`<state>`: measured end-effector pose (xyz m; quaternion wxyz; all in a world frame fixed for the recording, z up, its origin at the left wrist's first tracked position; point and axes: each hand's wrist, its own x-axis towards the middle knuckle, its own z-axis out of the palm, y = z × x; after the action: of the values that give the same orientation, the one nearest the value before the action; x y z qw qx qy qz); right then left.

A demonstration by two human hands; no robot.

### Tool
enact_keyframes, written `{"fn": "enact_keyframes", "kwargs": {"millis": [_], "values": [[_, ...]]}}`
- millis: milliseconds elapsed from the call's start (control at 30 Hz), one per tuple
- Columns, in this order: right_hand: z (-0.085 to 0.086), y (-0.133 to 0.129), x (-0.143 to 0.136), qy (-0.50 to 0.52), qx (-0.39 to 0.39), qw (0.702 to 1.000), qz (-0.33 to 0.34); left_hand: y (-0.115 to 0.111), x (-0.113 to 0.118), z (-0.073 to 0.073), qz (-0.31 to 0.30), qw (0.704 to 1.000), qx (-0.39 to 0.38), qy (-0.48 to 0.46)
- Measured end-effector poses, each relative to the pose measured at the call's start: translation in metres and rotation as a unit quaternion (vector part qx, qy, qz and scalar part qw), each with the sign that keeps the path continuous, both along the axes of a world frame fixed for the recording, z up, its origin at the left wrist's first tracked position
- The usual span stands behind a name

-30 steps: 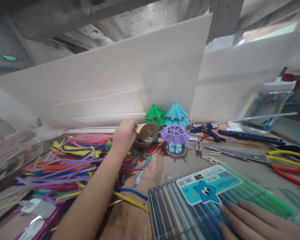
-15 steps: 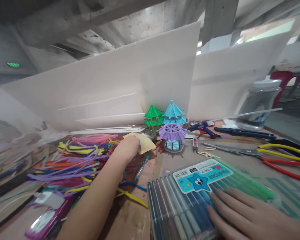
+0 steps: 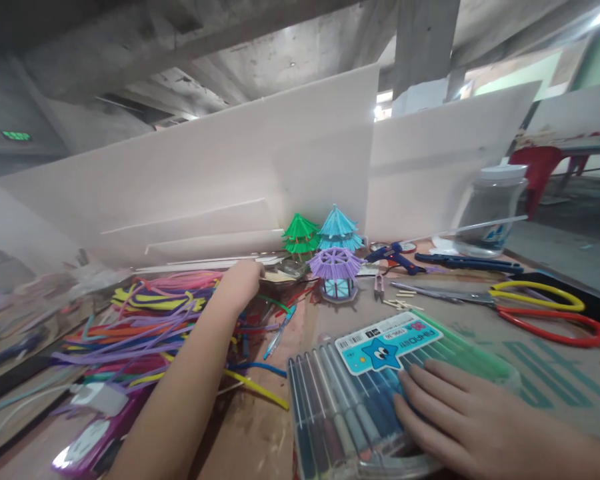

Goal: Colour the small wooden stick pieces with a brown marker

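My left hand (image 3: 243, 283) reaches to the back of the table, its fingers closed on a pale yellow paper (image 3: 276, 275) that shows as a thin, nearly edge-on strip. My right hand (image 3: 455, 413) lies flat with fingers stretched over a clear case of markers (image 3: 350, 400), which bears a blue star label (image 3: 385, 347). Behind the case stands a small pavilion (image 3: 336, 270) with a purple roof and light blue base. A green layered roof (image 3: 301, 235) and a light blue one (image 3: 337, 228) stand just behind it.
Colourful pipe cleaners (image 3: 150, 320) cover the left side, near a purple power strip (image 3: 93, 443). At right lie a glue gun (image 3: 395, 257), scissors (image 3: 535, 297), small snips (image 3: 379, 287), short sticks (image 3: 403, 304) and blue pliers (image 3: 467, 263), before a clear jar (image 3: 493, 213). White boards rise behind.
My left hand has moved back and slightly left, and the yellow paper has tilted from broad to nearly edge-on. My right hand still rests on the case. The view has shifted a little.
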<state>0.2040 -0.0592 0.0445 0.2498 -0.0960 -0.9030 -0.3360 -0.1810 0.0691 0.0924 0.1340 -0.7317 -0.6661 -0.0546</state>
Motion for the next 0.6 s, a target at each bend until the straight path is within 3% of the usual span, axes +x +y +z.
{"fn": "enact_keyframes", "kwargs": {"millis": [300,433,600], "values": [[-0.006,0.003,0.003,-0.007,-0.010,1.000,0.014,0.008,-0.006,-0.017,-0.019,0.999,-0.032,0.006],[-0.005,0.004,0.004,-0.022,-0.017,1.000,0.013,-0.012,0.004,0.003,-0.011,1.000,0.002,0.021],[-0.003,0.000,0.003,-0.033,-0.028,0.999,0.017,-0.044,0.039,0.034,-0.048,0.998,0.021,0.020]]}}
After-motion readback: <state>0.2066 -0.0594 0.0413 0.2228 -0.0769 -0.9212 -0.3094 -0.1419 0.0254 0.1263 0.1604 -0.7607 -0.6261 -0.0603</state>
